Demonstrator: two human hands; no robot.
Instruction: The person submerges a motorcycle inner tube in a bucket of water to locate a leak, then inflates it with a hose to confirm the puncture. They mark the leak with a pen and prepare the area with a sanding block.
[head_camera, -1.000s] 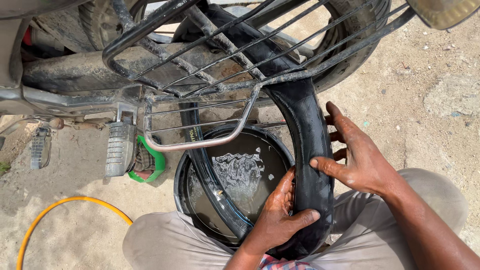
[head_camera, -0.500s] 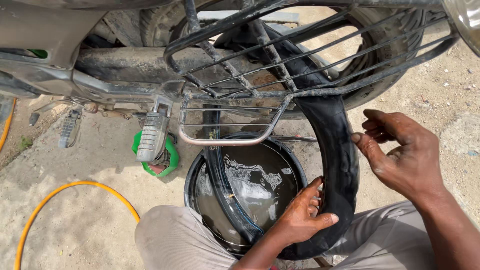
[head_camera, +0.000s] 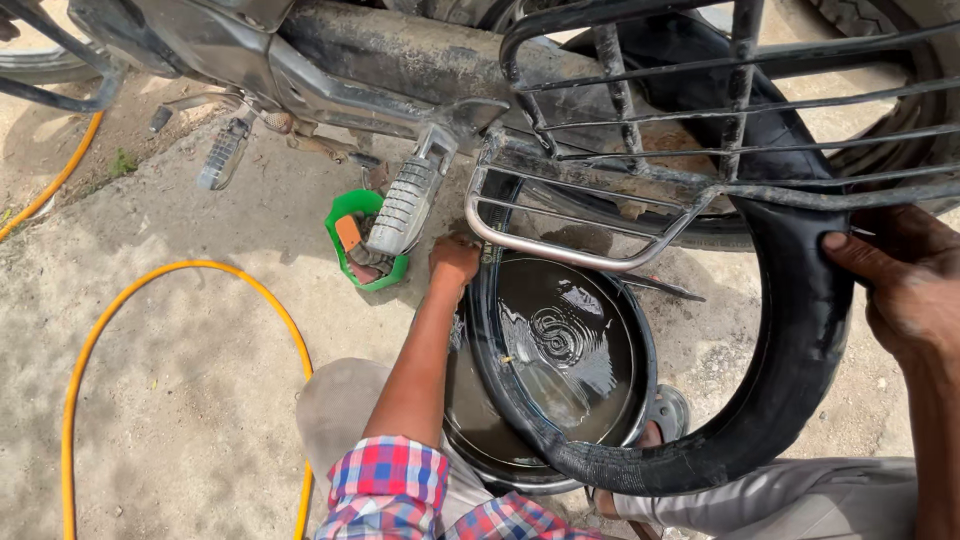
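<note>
View: one camera on my head | Facing: steeply down and a little forward, over my knees to the sandy ground | Range: close, within arm's reach of the water basin (head_camera: 640, 340) and inner tube (head_camera: 800, 340) | Top of frame: motorcycle underside (head_camera: 380, 60) and rear rack (head_camera: 640, 130) | Left: yellow hose (head_camera: 180, 275) | Shared: nothing, single view

We wear a short checked sleeve, red, blue and white | our trousers are light grey | our left hand (head_camera: 455, 256) and right hand (head_camera: 905, 285) are bare
</note>
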